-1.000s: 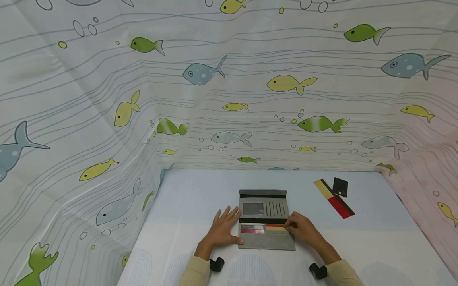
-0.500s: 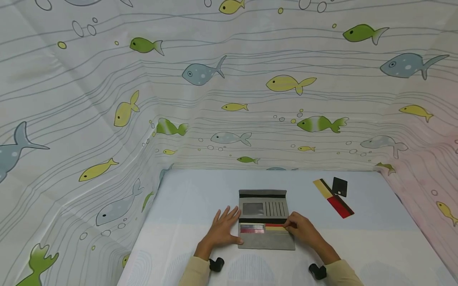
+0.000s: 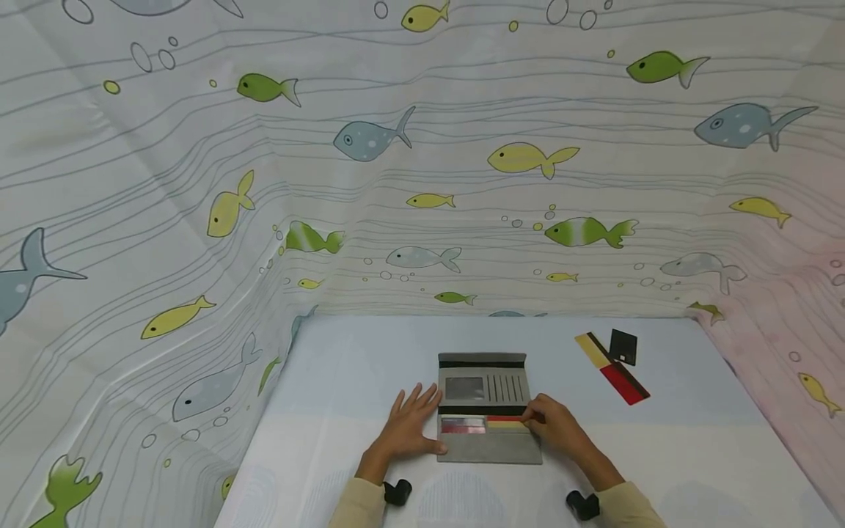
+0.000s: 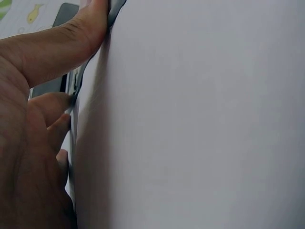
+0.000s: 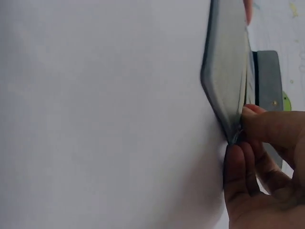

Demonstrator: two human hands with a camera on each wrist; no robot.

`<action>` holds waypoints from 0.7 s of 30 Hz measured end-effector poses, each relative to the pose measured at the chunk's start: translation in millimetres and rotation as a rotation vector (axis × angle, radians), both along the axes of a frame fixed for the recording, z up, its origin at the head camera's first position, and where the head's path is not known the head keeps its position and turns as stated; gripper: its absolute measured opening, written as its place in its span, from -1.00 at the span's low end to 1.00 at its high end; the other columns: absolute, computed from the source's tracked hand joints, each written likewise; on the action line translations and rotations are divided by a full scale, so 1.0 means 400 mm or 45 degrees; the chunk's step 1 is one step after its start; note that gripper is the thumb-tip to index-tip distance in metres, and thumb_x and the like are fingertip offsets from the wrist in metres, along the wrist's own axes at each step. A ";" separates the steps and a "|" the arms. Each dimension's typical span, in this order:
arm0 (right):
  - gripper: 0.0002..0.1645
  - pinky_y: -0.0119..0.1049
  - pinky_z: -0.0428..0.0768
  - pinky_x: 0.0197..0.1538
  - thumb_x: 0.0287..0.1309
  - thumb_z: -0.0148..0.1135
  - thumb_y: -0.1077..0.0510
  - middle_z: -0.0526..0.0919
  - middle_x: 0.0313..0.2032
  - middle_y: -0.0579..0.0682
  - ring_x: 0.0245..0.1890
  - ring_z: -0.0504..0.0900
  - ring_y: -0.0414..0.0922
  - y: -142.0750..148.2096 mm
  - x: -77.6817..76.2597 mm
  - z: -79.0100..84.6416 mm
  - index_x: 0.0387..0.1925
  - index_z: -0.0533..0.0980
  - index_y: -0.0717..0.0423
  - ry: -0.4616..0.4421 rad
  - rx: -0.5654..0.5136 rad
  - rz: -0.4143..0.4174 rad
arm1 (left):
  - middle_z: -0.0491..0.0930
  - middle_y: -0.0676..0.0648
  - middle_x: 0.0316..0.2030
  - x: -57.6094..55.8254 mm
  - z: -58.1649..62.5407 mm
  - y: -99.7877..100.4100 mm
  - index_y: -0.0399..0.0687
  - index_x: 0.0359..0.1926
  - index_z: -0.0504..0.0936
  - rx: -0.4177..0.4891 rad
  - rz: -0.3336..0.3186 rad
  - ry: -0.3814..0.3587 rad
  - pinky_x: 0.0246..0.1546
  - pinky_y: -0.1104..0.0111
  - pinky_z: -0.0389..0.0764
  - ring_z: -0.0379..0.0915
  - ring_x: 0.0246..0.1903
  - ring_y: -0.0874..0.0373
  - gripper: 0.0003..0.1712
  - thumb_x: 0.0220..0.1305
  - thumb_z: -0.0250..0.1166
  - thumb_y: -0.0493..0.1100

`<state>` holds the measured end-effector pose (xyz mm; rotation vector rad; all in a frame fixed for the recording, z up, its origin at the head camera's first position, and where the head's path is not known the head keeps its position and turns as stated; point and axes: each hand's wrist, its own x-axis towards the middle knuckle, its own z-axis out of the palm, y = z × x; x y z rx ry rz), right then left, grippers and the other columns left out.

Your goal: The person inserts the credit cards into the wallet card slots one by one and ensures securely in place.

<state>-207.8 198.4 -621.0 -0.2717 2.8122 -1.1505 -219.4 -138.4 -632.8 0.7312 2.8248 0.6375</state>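
Note:
A grey long wallet point(image 3: 488, 452) lies unfolded on the table, its upper half showing a clear window and a row of slots. Cards point(image 3: 462, 425) fill the left pocket of the lower half, and a red and yellow card point(image 3: 503, 424) shows in the right pocket. My left hand point(image 3: 404, 427) is at the wallet's left edge, fingers spread, thumb on the lower corner. At the right edge, my right hand point(image 3: 560, 429) pinches the end of the red and yellow card between thumb and finger. Its other fingertips point(image 5: 237, 160) are against the wallet's side.
Beyond the wallet to the right lie a yellow card point(image 3: 593, 350), a red card point(image 3: 624, 385) and a black card point(image 3: 623, 346), close together. A fish-patterned curtain point(image 3: 370, 183) closes off the table's back and sides.
The head view has shifted slightly. Both hands keep their places at the wallet, and the loose cards stay where they were.

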 end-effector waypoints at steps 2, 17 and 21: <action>-0.80 -0.43 0.56 -0.24 0.13 0.38 0.33 0.59 -0.35 -0.19 -0.32 0.52 -0.28 0.001 0.000 0.004 -0.39 0.64 -0.07 -0.054 -0.040 -0.050 | 0.07 -0.03 0.57 0.001 -0.003 -0.001 0.03 0.55 0.15 -0.005 0.000 0.007 0.49 -0.22 -0.16 -0.13 0.57 -0.16 0.27 -0.10 0.50 0.37; -0.70 -0.38 0.64 -0.24 0.37 0.21 0.12 0.69 -0.09 0.13 -0.17 0.69 -0.05 0.210 -0.025 0.072 0.02 0.56 0.22 -0.165 -0.152 -0.289 | 0.07 -0.03 0.57 0.004 -0.005 -0.004 0.02 0.55 0.15 0.015 0.000 0.002 0.50 -0.22 -0.18 -0.14 0.57 -0.16 0.26 -0.09 0.48 0.38; -0.61 -0.31 0.60 -0.25 0.41 0.16 0.05 0.63 -0.02 0.26 -0.12 0.65 0.05 0.296 -0.030 0.095 0.07 0.51 0.27 -0.167 -0.069 -0.386 | 0.08 -0.04 0.56 0.005 0.000 -0.002 0.01 0.55 0.16 0.019 -0.011 0.014 0.49 -0.23 -0.16 -0.12 0.57 -0.18 0.26 -0.09 0.49 0.37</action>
